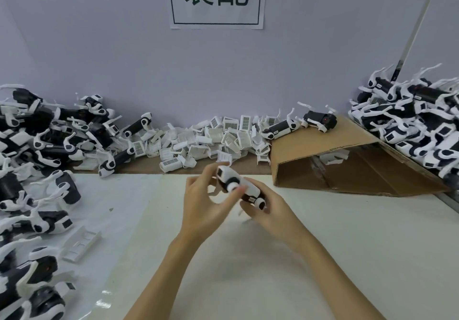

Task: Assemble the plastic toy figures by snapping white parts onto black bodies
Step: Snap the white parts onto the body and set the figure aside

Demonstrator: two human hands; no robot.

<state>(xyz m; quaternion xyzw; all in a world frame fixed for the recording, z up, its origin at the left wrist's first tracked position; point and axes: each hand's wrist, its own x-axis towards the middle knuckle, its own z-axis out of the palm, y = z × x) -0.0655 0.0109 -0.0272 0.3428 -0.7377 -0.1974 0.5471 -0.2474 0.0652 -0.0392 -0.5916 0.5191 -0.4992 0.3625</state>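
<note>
Centrally, left hand [208,203] and right hand [270,210] both gripping one black-and-white toy figure [238,185], above table [323,245]

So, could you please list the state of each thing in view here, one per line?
toy figure: held above the table in both hands, white cover on its black body
left hand: grips the figure's far end
right hand: grips the figure's near end
loose white covers: heaped against the wall
single white cover: lying flat on the table, left
cardboard flap: tilted, two figures resting on it
left pile of figures: heaped
right pile of figures: heaped
</note>
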